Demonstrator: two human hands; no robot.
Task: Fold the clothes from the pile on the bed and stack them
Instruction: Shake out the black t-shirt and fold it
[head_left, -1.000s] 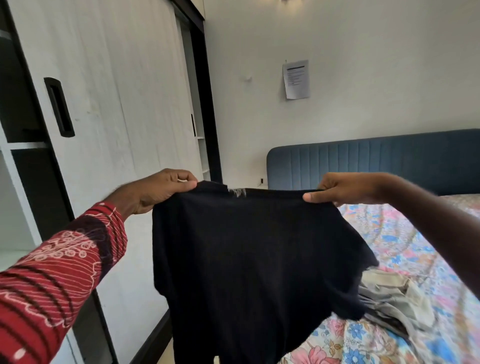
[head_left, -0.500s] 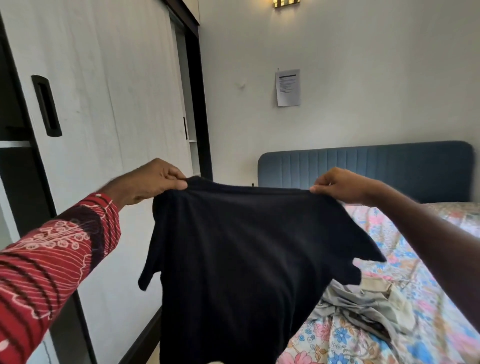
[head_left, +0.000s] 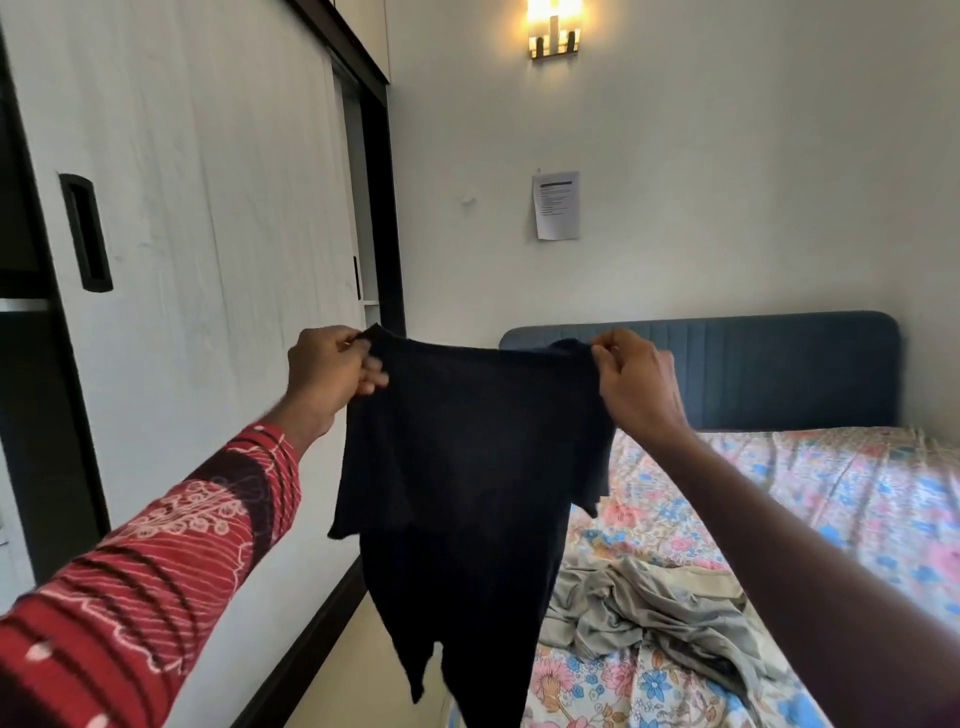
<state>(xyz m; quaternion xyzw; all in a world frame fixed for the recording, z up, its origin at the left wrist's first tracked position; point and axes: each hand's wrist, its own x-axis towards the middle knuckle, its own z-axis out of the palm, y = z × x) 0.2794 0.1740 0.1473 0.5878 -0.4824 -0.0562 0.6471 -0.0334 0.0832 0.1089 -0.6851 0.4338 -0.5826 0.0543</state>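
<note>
Black shirt (head_left: 467, 467) pinched between both hands, print unreadable.

The shirt (head_left: 467, 467) is plain black. The sleeve (head_left: 156, 571) is red with white swirls and dark stripes. The bed sheet (head_left: 831, 493) is floral in pink, blue and cream; the crumpled clothes (head_left: 649, 608) on it are grey-beige. The headboard (head_left: 779, 374) is dark blue, the wardrobe door (head_left: 208, 208) white with black trim.

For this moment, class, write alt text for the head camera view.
Two hands, left hand and right hand, hold a black T-shirt up by its shoulders in the air. Below right, crumpled beige clothes lie on a floral-sheeted bed.
</note>
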